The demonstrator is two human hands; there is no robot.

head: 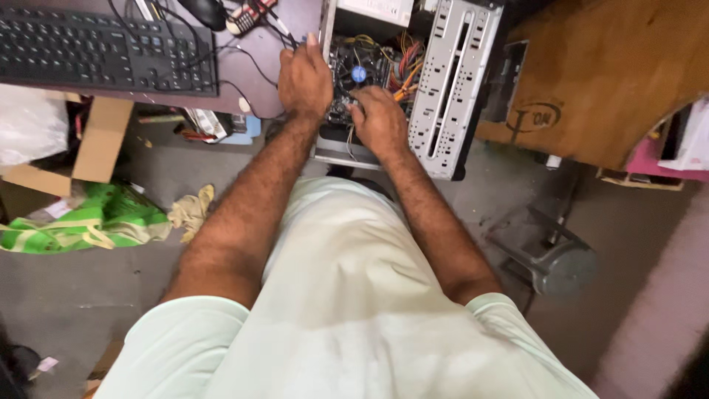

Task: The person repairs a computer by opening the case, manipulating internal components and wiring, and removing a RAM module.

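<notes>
Head view: I see both hands inside an open PC case (450,81) lying at the far edge of the bench (244,70). Left hand (304,80) rests on the case's left rim, fingers curled; can't tell if it grips anything. Right hand (378,118) presses down on the motherboard (362,63), fingers bunched; what's under them is hidden. Black keyboard (103,48) far left w/ cables (251,59) nearby. Green bag (96,222) on floor, left.
</notes>
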